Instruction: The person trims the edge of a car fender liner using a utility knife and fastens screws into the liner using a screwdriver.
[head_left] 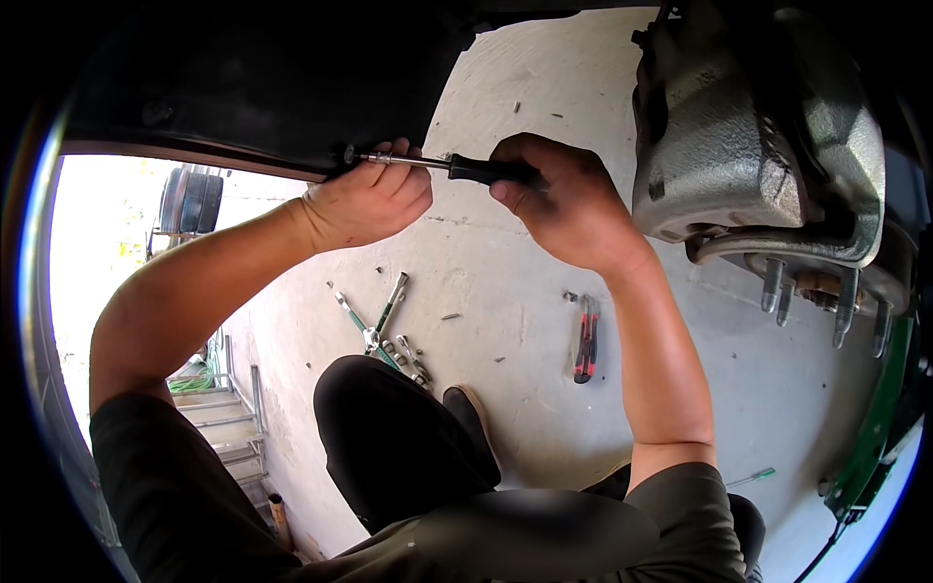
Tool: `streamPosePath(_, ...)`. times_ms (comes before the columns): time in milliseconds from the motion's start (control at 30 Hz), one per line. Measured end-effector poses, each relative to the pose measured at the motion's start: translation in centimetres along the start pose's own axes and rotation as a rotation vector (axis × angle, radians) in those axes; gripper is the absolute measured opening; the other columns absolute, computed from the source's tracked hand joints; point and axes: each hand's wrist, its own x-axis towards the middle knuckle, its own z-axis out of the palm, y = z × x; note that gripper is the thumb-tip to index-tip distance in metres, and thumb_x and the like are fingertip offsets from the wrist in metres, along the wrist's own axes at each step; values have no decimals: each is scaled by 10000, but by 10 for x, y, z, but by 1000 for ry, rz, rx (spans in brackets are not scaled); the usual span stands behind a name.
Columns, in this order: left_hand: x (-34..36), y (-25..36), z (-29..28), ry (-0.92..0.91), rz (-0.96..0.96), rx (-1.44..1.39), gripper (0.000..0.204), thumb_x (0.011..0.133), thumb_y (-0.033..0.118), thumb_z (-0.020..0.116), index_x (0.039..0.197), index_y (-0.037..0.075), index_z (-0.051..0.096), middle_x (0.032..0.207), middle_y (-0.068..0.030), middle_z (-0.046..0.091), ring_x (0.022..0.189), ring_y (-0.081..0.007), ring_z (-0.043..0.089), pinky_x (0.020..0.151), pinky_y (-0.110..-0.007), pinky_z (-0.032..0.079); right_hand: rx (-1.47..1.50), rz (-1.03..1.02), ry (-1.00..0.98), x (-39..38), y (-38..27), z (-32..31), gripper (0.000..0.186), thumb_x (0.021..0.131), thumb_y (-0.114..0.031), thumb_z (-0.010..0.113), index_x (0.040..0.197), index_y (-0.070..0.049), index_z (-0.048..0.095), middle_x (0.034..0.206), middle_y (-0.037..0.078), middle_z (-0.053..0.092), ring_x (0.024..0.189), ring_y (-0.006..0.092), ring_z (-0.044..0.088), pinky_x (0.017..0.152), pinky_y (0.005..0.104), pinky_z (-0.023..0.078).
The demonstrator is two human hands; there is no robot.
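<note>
My right hand [569, 199] is wrapped around the black handle of a screwdriver [428, 161], which lies nearly level and points left. Its metal shaft runs to a small round fastener [349, 154] at the lower edge of a large black panel [243, 97]. Close to that tip, the curled fingers of my left hand [374, 204] hold the shaft. The palm side of the left hand is hidden, so I cannot tell whether it also touches the panel edge.
A metal brake caliper [724, 155] and wheel studs [844, 296] hang at right, above a green jack or stand [870, 428]. On the concrete floor lie a cross-shaped wrench [371, 338], red-and-black pliers [585, 345] and a green-handled tool [765, 474]. A ladder [228, 428] lies lower left.
</note>
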Motion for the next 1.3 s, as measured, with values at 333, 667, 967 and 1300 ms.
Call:
streamPosePath(333, 2, 2, -4, 9, -2, -8, 167, 928, 260, 571, 975, 142, 678, 1028, -20, 687, 1114, -220, 691, 975, -327, 463, 0, -74, 63, -1, -5, 4, 146, 913, -95, 752, 1032, -36, 691, 770, 133, 685, 678, 292, 646, 640, 397, 502)
streamPosePath(667, 1, 3, 4, 53, -30, -15, 217, 870, 293, 597, 912, 108, 702, 1007, -38, 689, 1068, -272, 652, 999, -408, 479, -3, -302, 313, 12, -29, 19, 180, 966, -169, 757, 1064, -40, 676, 862, 126, 708, 730, 306, 682, 709, 386, 560)
streamPosePath(967, 2, 3, 3, 62, -41, 22, 200, 832, 292, 607, 862, 109, 682, 945, -46, 688, 1016, -284, 675, 945, -399, 486, 60, -197, 334, 26, -57, 14, 337, 1015, -310, 745, 1133, -14, 635, 729, 80, 706, 640, 200, 692, 620, 322, 555)
streamPosePath(1300, 5, 8, 6, 94, -111, -70, 175, 802, 272, 629, 815, 102, 666, 856, -31, 677, 928, -256, 688, 852, -354, 511, 261, -283, 318, 21, -61, 22, 238, 1004, -122, 755, 1147, 27, 636, 1000, 49, 675, 807, 83, 608, 715, 219, 505)
